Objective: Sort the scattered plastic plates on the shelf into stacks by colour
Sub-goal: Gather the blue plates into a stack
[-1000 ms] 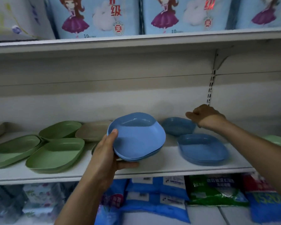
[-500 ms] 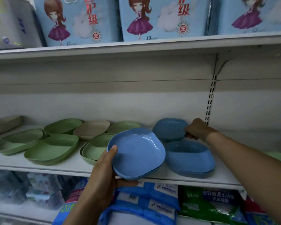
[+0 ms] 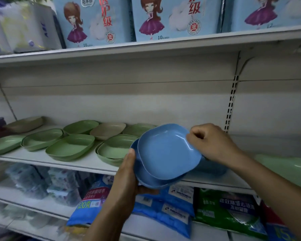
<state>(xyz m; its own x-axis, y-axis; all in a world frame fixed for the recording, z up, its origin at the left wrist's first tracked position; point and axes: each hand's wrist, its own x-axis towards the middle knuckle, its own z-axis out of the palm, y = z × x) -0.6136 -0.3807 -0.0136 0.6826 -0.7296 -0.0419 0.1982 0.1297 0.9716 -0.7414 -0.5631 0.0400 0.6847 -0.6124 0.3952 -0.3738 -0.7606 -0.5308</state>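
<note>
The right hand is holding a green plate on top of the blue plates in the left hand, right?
Not quite. The plate that the right hand pinches is blue, not green; it does sit on top of the blue plates in the left hand. The head view shows it. The green plates lie on the shelf.

Left of the fingers (image 3: 131,154) lie six green plates (image 3: 71,148) or piles and two beige plates (image 3: 108,130); one more green lies right. The fingers hold perhaps three blue plates (image 3: 163,150); one blue pile (image 3: 214,168) sits behind.
</note>
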